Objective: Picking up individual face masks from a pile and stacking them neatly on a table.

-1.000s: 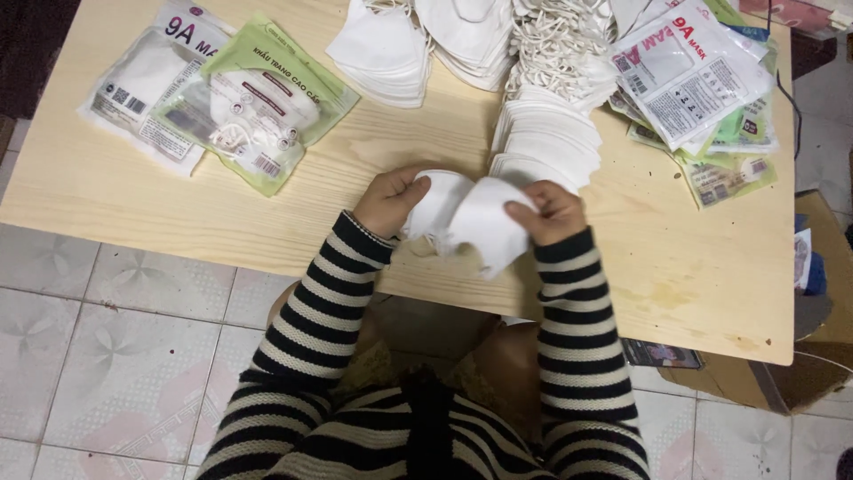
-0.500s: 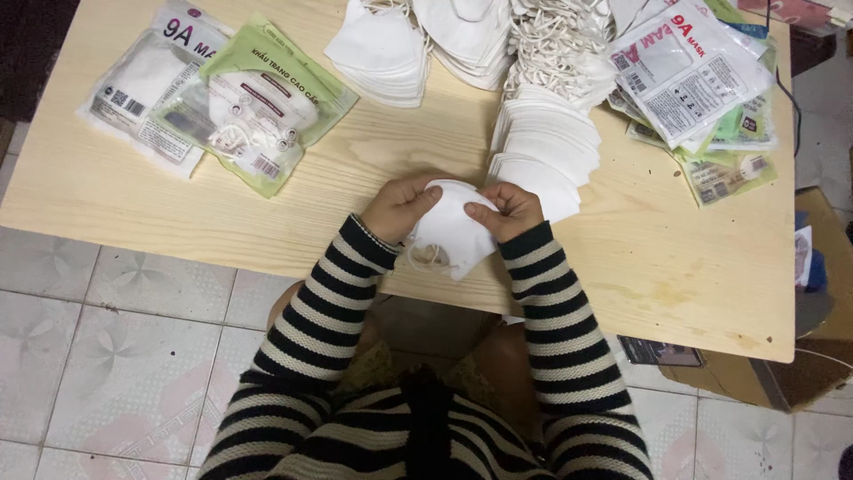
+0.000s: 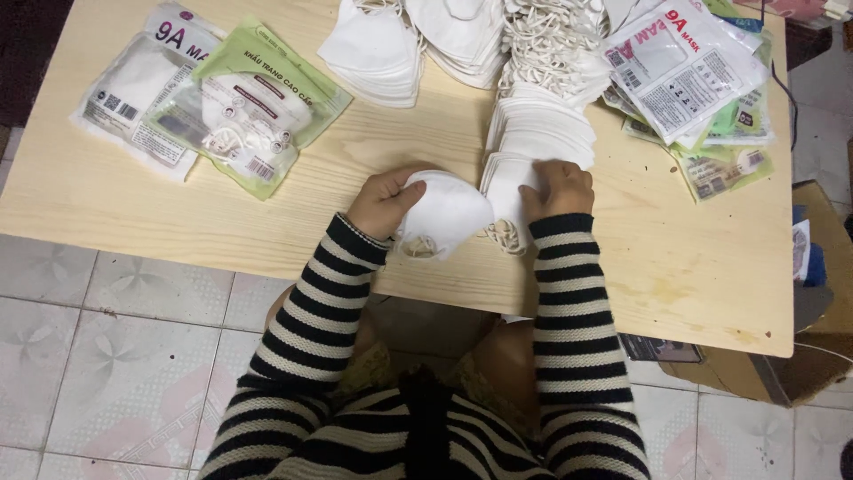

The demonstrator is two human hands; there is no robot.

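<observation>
My left hand [image 3: 384,200] holds a folded white face mask [image 3: 444,213] above the front part of the wooden table [image 3: 160,213], its ear loops hanging below it. My right hand [image 3: 558,188] rests on the near end of a long stack of white masks [image 3: 538,133] and grips the nearest mask there. Both arms wear black-and-white striped sleeves.
Filled mask packets, green [image 3: 253,107] and white [image 3: 142,89], lie at the far left. Loose white masks [image 3: 378,49] and a tangle of ear loops [image 3: 551,36] sit at the back. More packets [image 3: 680,71] are piled at the right. A cardboard box [image 3: 817,293] stands beside the table.
My hands had held one mask together. Now my left hand keeps it alone, and my right hand has moved right onto the stack of masks.
</observation>
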